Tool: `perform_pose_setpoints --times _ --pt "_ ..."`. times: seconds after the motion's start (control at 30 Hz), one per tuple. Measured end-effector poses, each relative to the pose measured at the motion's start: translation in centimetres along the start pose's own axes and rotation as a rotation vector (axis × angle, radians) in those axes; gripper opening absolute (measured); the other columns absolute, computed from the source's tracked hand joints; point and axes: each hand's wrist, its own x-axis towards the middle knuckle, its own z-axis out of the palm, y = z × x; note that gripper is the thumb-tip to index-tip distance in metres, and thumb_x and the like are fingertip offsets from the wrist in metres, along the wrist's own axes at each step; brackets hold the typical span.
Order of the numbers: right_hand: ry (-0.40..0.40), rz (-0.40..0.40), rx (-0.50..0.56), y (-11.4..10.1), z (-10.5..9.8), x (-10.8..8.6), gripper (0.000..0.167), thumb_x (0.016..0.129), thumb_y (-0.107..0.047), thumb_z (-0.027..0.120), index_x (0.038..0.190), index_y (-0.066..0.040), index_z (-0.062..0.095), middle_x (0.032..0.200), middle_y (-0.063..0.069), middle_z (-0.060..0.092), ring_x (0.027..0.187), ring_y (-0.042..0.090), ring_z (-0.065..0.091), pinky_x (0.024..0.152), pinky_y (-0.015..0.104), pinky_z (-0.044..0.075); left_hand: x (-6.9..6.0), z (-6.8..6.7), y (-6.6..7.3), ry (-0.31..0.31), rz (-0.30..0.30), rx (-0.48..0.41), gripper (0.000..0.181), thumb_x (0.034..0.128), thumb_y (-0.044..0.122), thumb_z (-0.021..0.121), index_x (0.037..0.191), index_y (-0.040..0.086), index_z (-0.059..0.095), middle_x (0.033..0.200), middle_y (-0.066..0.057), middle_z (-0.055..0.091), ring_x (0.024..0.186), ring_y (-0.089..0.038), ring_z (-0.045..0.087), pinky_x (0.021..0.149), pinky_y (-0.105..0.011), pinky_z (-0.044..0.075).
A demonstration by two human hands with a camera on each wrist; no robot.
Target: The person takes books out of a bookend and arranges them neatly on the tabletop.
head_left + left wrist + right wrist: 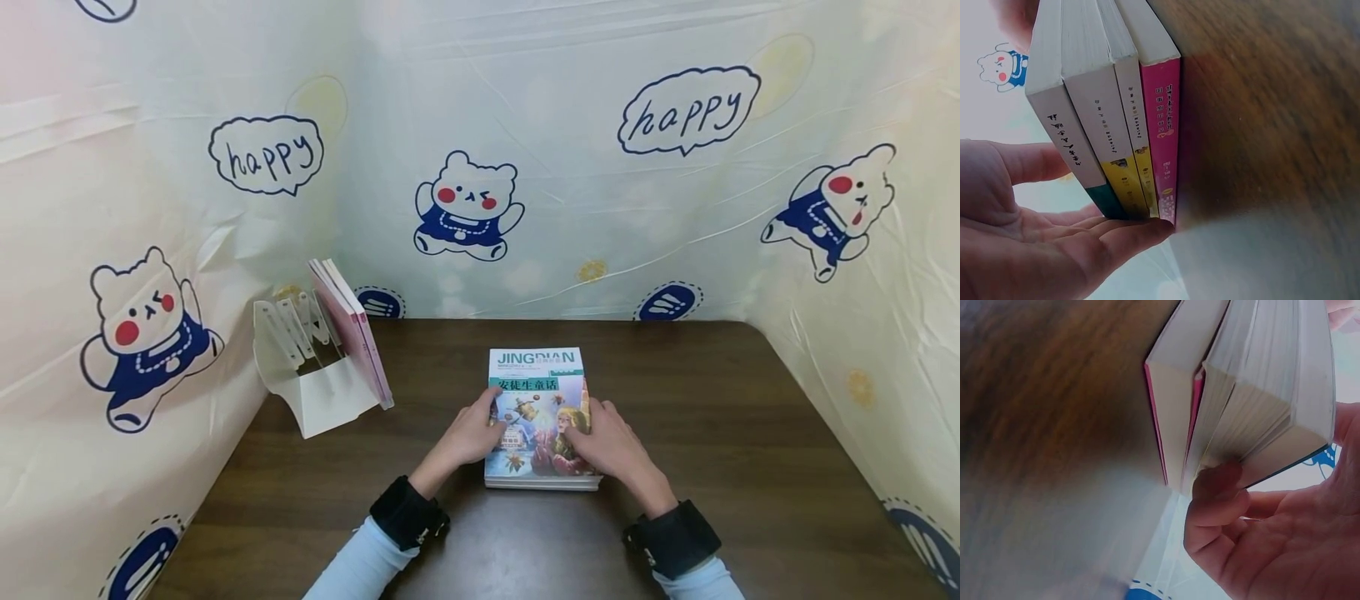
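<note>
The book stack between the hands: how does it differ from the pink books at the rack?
The book stack lies flat; the pink books stand tilted at the white rack.
The left hand and right hand hold the stack; neither touches the pink books.
The stack's top cover is multicoloured; the pink books show mainly pink.
Both contain more than one book.

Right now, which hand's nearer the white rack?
Left. Left hand is right of the white rack, on the left of the book stack; right hand is farther, on the stack's right.
</note>
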Motion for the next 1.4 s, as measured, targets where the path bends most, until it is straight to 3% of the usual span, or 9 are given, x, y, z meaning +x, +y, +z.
perform_pose_setpoints --times 0.2,0.33,0.7,1.07,1.23,1.4 --pt "-0.011 -0.025 0.019 0.0 0.0 0.1 0.087 0.098 -0.036 0.067 0.162 0.001 0.021 0.148 0.029 0.046 0.117 0.037 0.056 0.101 0.061 0.050 0.0 -0.1 -0.2 -0.028 -0.008 -0.015 0.063 0.1080 0.016 0.056 0.165 0.005 0.030 0.167 -0.023 0.033 0.149 -0.039 0.038 0.118 -0.057 0.034" --pt "-0.015 -0.050 0.026 0.0 -0.1 0.0 0.088 0.100 -0.034 0.066 0.165 -0.001 0.016 0.156 0.032 0.039 0.127 0.042 0.054 0.106 0.067 0.044 -0.2 -0.2 -0.3 -0.046 0.008 -0.011 0.062 0.1085 0.015 0.054 0.165 0.004 0.029 0.166 -0.024 0.033 0.150 -0.039 0.037 0.119 -0.057 0.034" --pt "-0.023 -0.052 0.006 -0.2 -0.2 -0.2 0.089 0.101 -0.034 0.064 0.166 0.002 0.016 0.157 0.034 0.036 0.123 0.042 0.054 0.106 0.068 0.043 -0.7 -0.8 -0.4 -0.053 0.057 -0.010 0.058 0.1080 0.014 0.056 0.162 0.002 0.036 0.161 -0.024 0.041 0.141 -0.036 0.047 0.114 -0.055 0.040" --pt "-0.031 -0.047 0.001 -0.2 -0.1 -0.3 0.090 0.100 -0.035 0.065 0.166 0.001 0.016 0.155 0.033 0.038 0.116 0.040 0.056 0.102 0.066 0.047 -1.4 -1.5 -1.2 -0.060 0.055 -0.024 0.059 0.1075 0.020 0.059 0.161 0.004 0.040 0.161 -0.024 0.042 0.142 -0.038 0.046 0.114 -0.062 0.038" --pt "-0.032 -0.047 -0.007 -0.1 -0.1 -0.3 0.090 0.100 -0.036 0.065 0.166 0.001 0.016 0.156 0.034 0.037 0.117 0.041 0.056 0.102 0.067 0.047 -1.5 -1.9 -1.7 0.028 0.067 -0.065 0.052 0.1083 0.018 0.059 0.156 0.002 0.045 0.153 -0.024 0.051 0.139 -0.039 0.051 0.110 -0.059 0.044" --pt "-0.034 -0.047 -0.008 -0.1 -0.1 -0.3 0.090 0.101 -0.036 0.065 0.166 0.000 0.015 0.156 0.034 0.037 0.118 0.041 0.056 0.102 0.066 0.048 -1.8 -2.2 -2.0 0.237 0.053 -0.118 0.050 0.1071 0.016 0.061 0.154 0.004 0.049 0.139 -0.022 0.062 0.126 -0.038 0.063 0.099 -0.055 0.054"
